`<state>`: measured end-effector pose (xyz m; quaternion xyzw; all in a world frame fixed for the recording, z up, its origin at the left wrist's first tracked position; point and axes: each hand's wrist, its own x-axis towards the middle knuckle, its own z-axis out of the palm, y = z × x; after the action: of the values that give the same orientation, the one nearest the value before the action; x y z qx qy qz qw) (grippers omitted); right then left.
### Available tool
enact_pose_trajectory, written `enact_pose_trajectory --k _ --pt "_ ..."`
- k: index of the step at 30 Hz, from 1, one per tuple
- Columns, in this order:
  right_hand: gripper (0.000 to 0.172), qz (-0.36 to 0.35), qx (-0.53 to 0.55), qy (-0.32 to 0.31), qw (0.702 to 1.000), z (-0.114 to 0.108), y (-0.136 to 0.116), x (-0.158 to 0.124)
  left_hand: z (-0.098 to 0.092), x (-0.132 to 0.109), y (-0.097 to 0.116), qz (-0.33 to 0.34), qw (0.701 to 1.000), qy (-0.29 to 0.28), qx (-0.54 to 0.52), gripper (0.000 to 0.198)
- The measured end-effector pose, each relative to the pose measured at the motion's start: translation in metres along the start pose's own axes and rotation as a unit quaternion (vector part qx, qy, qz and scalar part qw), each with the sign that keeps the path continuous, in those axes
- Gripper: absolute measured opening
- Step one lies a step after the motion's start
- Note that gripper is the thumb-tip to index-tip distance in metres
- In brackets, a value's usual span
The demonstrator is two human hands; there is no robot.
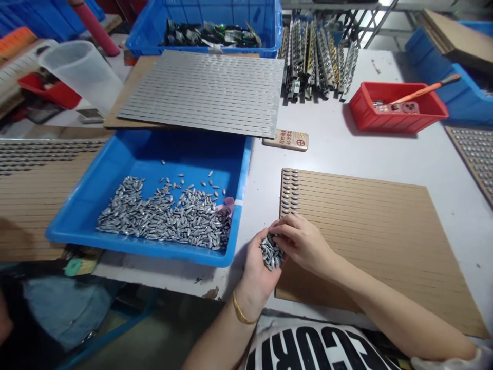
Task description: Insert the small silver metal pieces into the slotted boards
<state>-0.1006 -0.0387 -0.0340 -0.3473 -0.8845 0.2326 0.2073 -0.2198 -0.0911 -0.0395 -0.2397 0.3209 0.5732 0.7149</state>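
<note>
My left hand [257, 267] is cupped at the table's front edge and holds a small heap of silver oval metal pieces [271, 253]. My right hand [302, 241] lies over the heap with its fingertips pinched into it. Both hands rest at the lower left corner of a brown slotted cardboard board [377, 231]. One column of the same silver pieces [290, 192] fills the board's left edge. A blue tray [119, 164] to the left holds a large pile of loose silver pieces [165, 218].
A silver-filled board [208, 92] lies behind the blue tray. A red bin [396, 105] with an orange-handled tool stands at the back right. A small tan card [285, 140] lies mid-table. More slotted boards sit at the far left [34, 195] and far right [475, 154].
</note>
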Motion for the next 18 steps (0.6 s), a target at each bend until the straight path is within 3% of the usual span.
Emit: enact_pose_trajectory --k 7,11,15,18 --pt "0.015 0.028 0.01 -0.018 0.999 0.004 0.008 -0.007 0.001 0.001 0.0 -0.005 1.0 0.005 -0.005 0.019" --pt "0.011 0.014 -0.003 0.018 1.0 0.005 0.007 -0.01 0.001 0.0 0.0 -0.012 1.0 -0.013 -0.003 0.025" --pt "0.011 0.017 0.1 0.058 0.993 -0.001 0.001 -0.012 0.002 -0.002 0.002 0.001 1.0 -0.017 -0.017 0.025" --pt "0.01 0.089 0.207 0.079 0.971 -0.015 -0.001 -0.016 0.002 -0.006 0.008 0.0 0.999 0.002 -0.033 0.022"
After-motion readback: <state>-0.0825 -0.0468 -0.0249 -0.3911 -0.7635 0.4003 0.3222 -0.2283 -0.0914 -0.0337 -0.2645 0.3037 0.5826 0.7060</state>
